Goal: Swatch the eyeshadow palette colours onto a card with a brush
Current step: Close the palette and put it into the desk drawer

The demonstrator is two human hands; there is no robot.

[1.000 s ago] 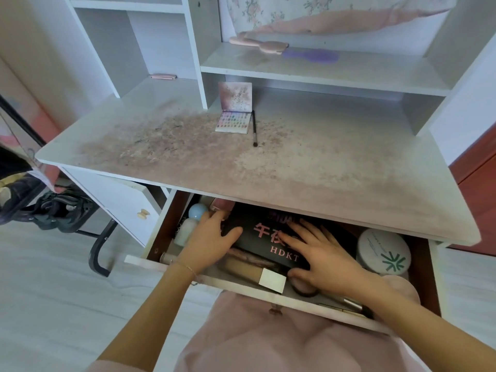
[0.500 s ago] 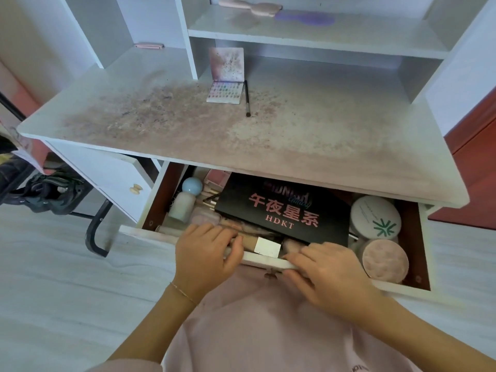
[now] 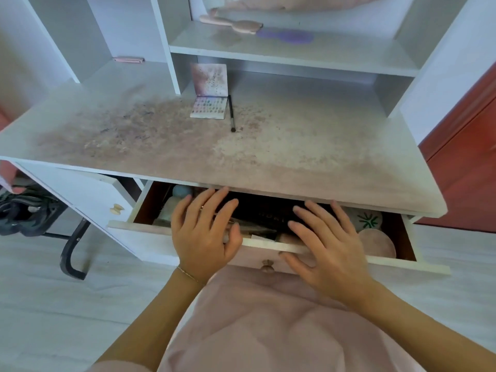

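**A:** Where are the hands?

**B:** Both lie flat across the front edge of an open drawer [image 3: 268, 247] under the desk [image 3: 281, 167]. The left hand [image 3: 205, 232] has its fingers straight and slightly spread, reaching over the drawer's front into the inside. The right hand [image 3: 326, 242] has its fingers straight and fanned wide, with the thumb down on the outer face of the drawer front. Neither hand grips anything.

**A:** And the eyeshadow palette?

**B:** The palette [image 3: 209, 107] sits on the desk, well beyond the fingertips, up and slightly to the right of the left hand's fingers. It is open: the lid stands upright at the back, and rows of small pastel pans face up.

**A:** The brush?

**B:** A thin dark brush [image 3: 231, 114] lies just beside the palette's right edge, its tip pointing back toward the hands. It is well apart from both hands.

**A:** What is under the fingers?

**B:** A dark flat box [image 3: 268, 210] lies in the drawer between the two hands' fingertips. Beyond the right hand's little finger are a round white case [image 3: 371, 220] with a green mark and a round pink puff [image 3: 378, 242]. Things left of the left hand's fingers are shadowed; one may be a pale bottle, but I cannot tell.

**A:** Anything else?

**B:** A small knob [image 3: 267, 265] on the drawer front, between the two wrists, and pink cloth over the lap below.
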